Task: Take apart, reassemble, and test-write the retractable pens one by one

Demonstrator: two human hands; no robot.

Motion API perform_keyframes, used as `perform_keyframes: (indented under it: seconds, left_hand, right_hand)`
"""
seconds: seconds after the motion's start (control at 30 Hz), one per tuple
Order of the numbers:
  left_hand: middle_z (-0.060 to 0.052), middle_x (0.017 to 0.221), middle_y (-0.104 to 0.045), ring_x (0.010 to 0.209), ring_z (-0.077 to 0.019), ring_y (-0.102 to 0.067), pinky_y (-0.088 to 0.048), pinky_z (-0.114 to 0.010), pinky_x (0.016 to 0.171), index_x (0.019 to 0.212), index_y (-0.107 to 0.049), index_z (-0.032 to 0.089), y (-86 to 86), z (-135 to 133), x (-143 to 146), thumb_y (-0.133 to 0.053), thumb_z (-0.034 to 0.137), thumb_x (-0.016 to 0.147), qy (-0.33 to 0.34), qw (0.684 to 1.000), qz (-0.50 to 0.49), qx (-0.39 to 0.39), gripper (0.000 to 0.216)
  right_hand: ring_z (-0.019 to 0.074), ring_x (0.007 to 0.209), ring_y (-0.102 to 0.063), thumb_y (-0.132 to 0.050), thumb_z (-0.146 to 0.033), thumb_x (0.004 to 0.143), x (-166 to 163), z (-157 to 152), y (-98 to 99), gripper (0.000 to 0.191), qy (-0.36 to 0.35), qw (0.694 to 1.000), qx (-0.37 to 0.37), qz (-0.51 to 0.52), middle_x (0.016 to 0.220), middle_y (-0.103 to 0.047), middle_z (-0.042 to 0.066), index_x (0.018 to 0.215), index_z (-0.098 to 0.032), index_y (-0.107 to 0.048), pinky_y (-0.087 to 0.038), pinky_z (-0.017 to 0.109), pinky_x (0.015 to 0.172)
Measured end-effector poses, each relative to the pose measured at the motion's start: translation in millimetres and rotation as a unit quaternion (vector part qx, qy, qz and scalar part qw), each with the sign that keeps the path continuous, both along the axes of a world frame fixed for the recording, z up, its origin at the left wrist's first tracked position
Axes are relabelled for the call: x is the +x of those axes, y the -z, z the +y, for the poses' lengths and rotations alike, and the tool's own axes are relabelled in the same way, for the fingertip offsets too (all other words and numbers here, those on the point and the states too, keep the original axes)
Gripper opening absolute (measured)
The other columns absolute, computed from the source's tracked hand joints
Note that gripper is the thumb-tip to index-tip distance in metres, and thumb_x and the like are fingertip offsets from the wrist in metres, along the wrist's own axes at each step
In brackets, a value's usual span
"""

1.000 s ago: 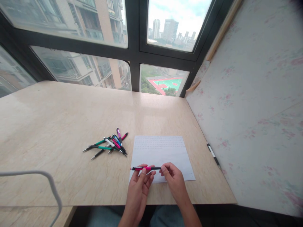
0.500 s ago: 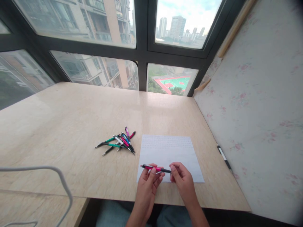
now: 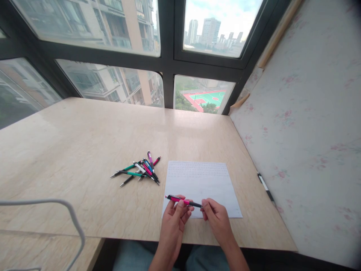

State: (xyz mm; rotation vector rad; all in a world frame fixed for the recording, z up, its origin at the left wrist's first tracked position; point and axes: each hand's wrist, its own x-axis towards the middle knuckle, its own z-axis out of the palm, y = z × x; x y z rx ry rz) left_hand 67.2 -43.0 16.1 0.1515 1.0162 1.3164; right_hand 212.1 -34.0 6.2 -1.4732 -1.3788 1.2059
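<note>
"Pink pen (image 3: 186,202) dipped at tip vs 1 s ago. Grip?"
"L hand (image 3: 172,219) holds barrel, R hand (image 3: 219,216) pinches tip, nr front edge of table (image 3: 70,169)."
"Progress?"
"Looks whole; paper (image 3: 222,195) written up top only; pen pile (image 3: 147,170) farther L."

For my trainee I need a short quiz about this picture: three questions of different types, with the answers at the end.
1. True or false: the pile of pens lies to the left of the sheet of paper.
2. Besides black, which colour is the held pen in the left hand? a) green b) pink c) white
3. Fill in: the white-and-black pen lies on the table beside the ____.

Key: 1. true; 2. b; 3. wall
</note>
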Motion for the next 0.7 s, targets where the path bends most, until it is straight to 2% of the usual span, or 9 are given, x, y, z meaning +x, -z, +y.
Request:
perform_keyframes:
  seconds: [0.2,0.5,0.7]
  left_hand:
    - [-0.009,0.089,-0.074,0.073,-0.0156,-0.071,-0.057,-0.022,0.067,0.097,-0.061,0.015,4.6,2.9,-1.3,-0.082,0.029,0.069,-0.013,1.000,0.000,0.001,0.037]
    - [-0.008,0.090,-0.074,0.075,-0.0158,-0.072,-0.057,-0.022,0.069,0.098,-0.061,0.016,8.0,1.4,-2.3,-0.081,0.028,0.070,-0.008,1.000,-0.001,0.007,0.036]
    - [-0.008,0.089,-0.074,0.074,-0.0152,-0.071,-0.057,-0.022,0.069,0.097,-0.061,0.016,7.2,3.0,-2.1,-0.081,0.029,0.070,-0.006,1.000,-0.002,0.008,0.036]
  right_hand:
    - [0.0154,0.067,-0.054,-0.052,-0.043,0.092,0.0,-0.4,-3.6,0.027,-0.014,0.999,0.044,0.004,0.071,-0.057,0.000,0.084,-0.018,-0.059,-0.042,0.024,0.062]
    - [0.0126,0.059,-0.043,-0.045,-0.041,0.096,-2.0,0.2,0.4,0.030,-0.014,0.997,0.064,-0.046,0.063,-0.046,-0.003,0.077,-0.018,-0.055,-0.033,0.023,0.055]
    - [0.0121,0.059,-0.041,-0.041,-0.040,0.097,-2.2,-1.4,-1.1,0.034,-0.030,0.995,0.071,-0.059,0.063,-0.044,-0.004,0.073,-0.018,-0.052,-0.030,0.023,0.055]
